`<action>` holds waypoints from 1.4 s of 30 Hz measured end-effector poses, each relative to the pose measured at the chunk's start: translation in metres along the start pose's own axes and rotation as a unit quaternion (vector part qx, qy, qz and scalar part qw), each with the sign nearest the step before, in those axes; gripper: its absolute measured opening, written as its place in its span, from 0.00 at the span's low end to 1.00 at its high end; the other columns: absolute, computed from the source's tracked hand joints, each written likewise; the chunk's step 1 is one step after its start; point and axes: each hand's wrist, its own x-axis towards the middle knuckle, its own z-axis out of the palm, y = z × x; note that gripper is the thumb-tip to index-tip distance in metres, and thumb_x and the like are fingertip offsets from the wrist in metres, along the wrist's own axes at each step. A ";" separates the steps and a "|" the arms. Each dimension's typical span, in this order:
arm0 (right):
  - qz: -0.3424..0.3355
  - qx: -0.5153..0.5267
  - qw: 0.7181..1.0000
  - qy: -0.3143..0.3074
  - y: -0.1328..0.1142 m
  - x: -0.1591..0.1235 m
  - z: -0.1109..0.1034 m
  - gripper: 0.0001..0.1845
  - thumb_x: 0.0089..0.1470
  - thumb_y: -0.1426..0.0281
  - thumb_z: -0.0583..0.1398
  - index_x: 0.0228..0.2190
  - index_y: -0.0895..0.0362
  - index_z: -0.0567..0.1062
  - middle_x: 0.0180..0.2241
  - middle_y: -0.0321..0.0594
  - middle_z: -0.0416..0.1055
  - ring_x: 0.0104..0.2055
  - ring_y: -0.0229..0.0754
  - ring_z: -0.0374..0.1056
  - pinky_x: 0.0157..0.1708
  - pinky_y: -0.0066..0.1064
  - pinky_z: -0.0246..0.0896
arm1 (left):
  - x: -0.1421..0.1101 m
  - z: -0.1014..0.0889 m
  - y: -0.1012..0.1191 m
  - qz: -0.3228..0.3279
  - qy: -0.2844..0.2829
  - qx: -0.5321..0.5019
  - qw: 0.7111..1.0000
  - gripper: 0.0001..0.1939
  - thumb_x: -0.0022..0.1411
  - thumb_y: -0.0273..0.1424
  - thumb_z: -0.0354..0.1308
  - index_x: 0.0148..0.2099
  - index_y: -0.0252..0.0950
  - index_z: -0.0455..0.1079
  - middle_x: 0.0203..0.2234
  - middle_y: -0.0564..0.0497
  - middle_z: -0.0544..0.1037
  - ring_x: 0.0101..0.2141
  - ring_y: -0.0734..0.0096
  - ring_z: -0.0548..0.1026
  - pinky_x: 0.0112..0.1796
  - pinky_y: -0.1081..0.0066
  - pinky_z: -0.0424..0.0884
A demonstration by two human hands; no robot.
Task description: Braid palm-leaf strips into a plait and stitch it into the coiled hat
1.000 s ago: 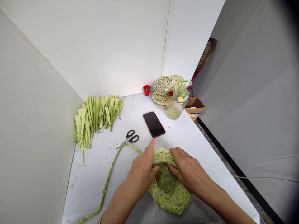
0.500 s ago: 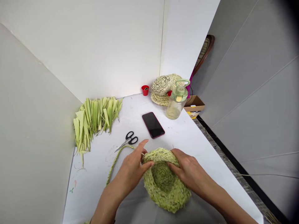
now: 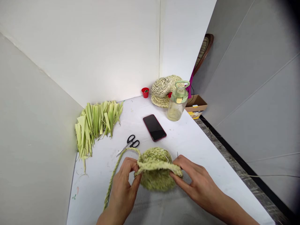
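Both my hands grip a green hat (image 3: 156,184) of coiled husk braid, tilted so its brim edge runs level between them. My left hand (image 3: 127,184) pinches the left end of the brim, thumb and fingers closed on it. On the opposite end, my right hand (image 3: 191,175) holds the edge between thumb and fingers. A thin needle (image 3: 177,154) sticks up by the right fingertips, and a white thread (image 3: 166,155) loops over the hat's far side. From the hat's left side a loose braid (image 3: 112,178) curves round past my left wrist.
Black-handled scissors (image 3: 128,144) and a phone (image 3: 154,127) lie beyond the hat. Pale green husks (image 3: 97,122) are heaped at the back left. A red cup (image 3: 145,92), a larger braided piece (image 3: 161,89) and a water bottle (image 3: 177,106) stand at the back, with a cardboard box (image 3: 196,106) beyond the table edge.
The hat has been turned from showing its hollow to nearly edge-on, its brim now stretched level between my hands. My left hand has lowered and its raised index finger has closed onto the brim.
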 end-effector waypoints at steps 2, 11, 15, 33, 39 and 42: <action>-0.097 -0.039 0.995 0.010 0.003 -0.005 0.003 0.07 0.65 0.75 0.53 0.44 0.56 0.67 0.41 0.44 0.72 0.46 0.45 0.69 0.45 0.34 0.67 | 0.001 0.001 -0.005 0.096 0.084 0.042 0.991 0.10 0.64 0.20 0.52 0.35 0.40 0.59 0.38 0.51 0.71 0.39 0.69 0.72 0.37 0.71 0.72; -0.071 -0.091 0.985 -0.131 0.031 -0.031 0.025 0.10 0.61 0.82 0.51 0.36 0.58 0.69 0.38 0.45 0.70 0.42 0.46 0.65 0.43 0.40 0.67 | -0.031 0.016 -0.060 0.130 0.010 0.177 0.976 0.09 0.62 0.20 0.53 0.42 0.38 0.66 0.46 0.44 0.72 0.58 0.55 0.67 0.50 0.57 0.73; -0.030 -0.100 0.985 -0.138 0.032 -0.035 0.024 0.10 0.62 0.81 0.51 0.32 0.58 0.69 0.34 0.42 0.68 0.37 0.45 0.63 0.39 0.38 0.64 | -0.053 0.014 -0.072 0.045 -0.010 0.158 0.986 0.11 0.63 0.20 0.49 0.43 0.39 0.67 0.51 0.44 0.71 0.56 0.58 0.69 0.50 0.58 0.73; 0.073 0.284 0.901 -0.320 -0.016 -0.022 -0.053 0.13 0.66 0.66 0.55 0.34 0.53 0.78 0.27 0.35 0.72 0.29 0.37 0.65 0.31 0.26 0.59 | -0.010 0.032 0.000 0.119 -0.143 0.141 0.972 0.36 0.61 0.37 0.64 0.68 0.44 0.55 0.66 0.40 0.58 0.67 0.44 0.51 0.62 0.37 0.51; 0.143 0.410 0.846 -0.309 0.003 -0.038 -0.066 0.16 0.66 0.62 0.54 0.40 0.56 0.78 0.20 0.31 0.62 0.22 0.33 0.59 0.24 0.25 0.55 | -0.024 0.026 -0.016 0.028 -0.031 -0.008 0.999 0.30 0.65 0.36 0.57 0.67 0.43 0.57 0.67 0.42 0.57 0.66 0.49 0.56 0.62 0.46 0.58; 0.137 0.520 0.781 -0.319 0.024 -0.047 -0.051 0.20 0.63 0.57 0.57 0.35 0.59 0.79 0.17 0.31 0.60 0.18 0.32 0.57 0.20 0.24 0.53 | -0.024 0.020 -0.019 -0.011 0.013 -0.052 0.998 0.30 0.66 0.41 0.56 0.67 0.43 0.58 0.67 0.43 0.59 0.66 0.48 0.56 0.62 0.47 0.57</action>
